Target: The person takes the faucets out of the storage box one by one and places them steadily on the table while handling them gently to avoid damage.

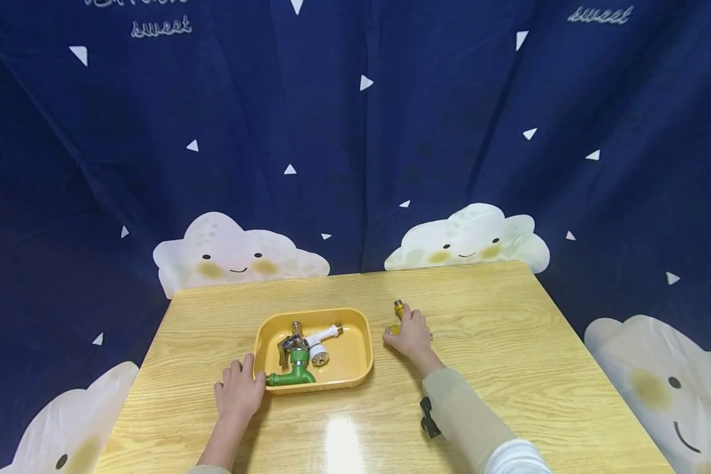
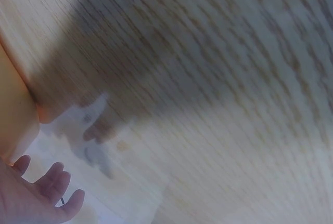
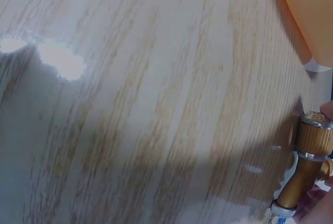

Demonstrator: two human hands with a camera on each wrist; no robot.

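Observation:
My right hand (image 1: 411, 334) is on a yellow tap (image 1: 399, 309) to the right of the tray, its fingers curled round it. In the right wrist view the gold-coloured body of the tap (image 3: 302, 180), with a ribbed collar and a metal-ringed end, lies close to the table between fingertips (image 3: 315, 206). My left hand (image 1: 239, 390) rests at the left side of a yellow tray (image 1: 346, 378), touching its wall with relaxed fingers. Inside the tray lie a green tap (image 1: 296, 374), a white tap (image 1: 324, 336) and a metal tap with a dark handle (image 1: 287, 343).
The wooden table (image 1: 486, 316) extends around the tray, with a bright light reflection near its front. A dark blue curtain (image 1: 332, 118) with clouds and triangles hangs behind and beside it. A black device (image 1: 429, 418) sits at the right wrist.

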